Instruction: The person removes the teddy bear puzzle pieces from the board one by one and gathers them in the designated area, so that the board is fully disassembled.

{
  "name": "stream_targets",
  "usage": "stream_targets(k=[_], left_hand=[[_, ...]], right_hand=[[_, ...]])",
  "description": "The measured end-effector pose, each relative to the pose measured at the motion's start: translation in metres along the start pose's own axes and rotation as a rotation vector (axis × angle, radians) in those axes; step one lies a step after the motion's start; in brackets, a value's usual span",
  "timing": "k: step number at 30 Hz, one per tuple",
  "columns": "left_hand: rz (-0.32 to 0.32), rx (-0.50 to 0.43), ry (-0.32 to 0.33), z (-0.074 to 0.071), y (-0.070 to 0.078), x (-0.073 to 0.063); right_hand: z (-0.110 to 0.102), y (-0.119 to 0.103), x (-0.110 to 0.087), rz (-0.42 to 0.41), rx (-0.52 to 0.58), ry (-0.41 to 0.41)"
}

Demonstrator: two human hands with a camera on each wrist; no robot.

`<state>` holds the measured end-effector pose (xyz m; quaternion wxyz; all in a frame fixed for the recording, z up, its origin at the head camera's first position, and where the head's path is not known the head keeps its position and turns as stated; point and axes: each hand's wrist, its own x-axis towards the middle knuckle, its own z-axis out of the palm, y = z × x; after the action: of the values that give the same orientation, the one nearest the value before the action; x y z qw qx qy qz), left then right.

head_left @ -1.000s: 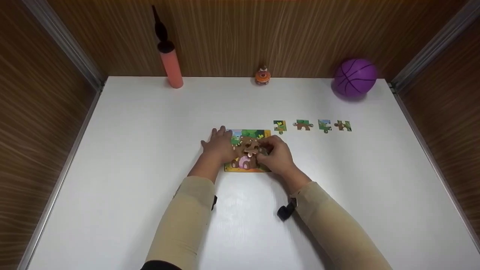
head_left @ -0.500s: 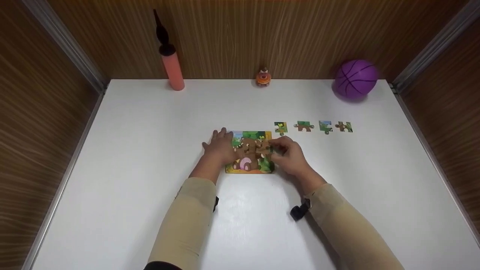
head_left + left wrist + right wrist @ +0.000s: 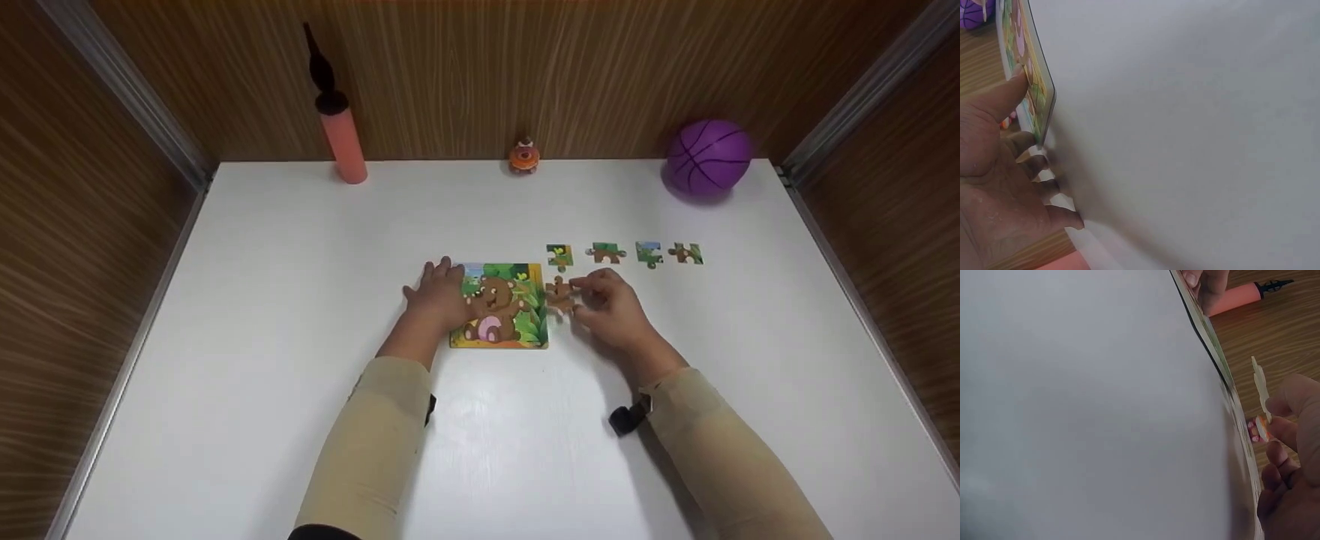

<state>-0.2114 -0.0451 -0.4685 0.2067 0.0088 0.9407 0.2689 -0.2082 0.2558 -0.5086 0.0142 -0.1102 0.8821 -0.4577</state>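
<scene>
One brown piece (image 3: pixel 559 295), just right of the puzzle board (image 3: pixel 510 307), we pinch by its edge with our right hand (image 3: pixel 615 311); a light hold could drop it. Our spread left hand (image 3: pixel 438 297), pressing unevenly, could skew the board.

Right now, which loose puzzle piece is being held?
The brown piece, pinched by the right hand beside the bear picture; the other four lie in a row.
</scene>
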Motion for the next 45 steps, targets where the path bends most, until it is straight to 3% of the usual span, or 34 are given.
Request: stream_targets(k=[19, 45], left_hand=[[-0.003, 0.015, -0.009, 0.001, -0.002, 0.002], [0.001, 0.045, -0.018, 0.000, -0.002, 0.001]], right_hand=[[-0.008, 0.011, 0.005, 0.049, -0.041, -0.025], [-0.007, 0.011, 0.009, 0.013, -0.091, -0.045]])
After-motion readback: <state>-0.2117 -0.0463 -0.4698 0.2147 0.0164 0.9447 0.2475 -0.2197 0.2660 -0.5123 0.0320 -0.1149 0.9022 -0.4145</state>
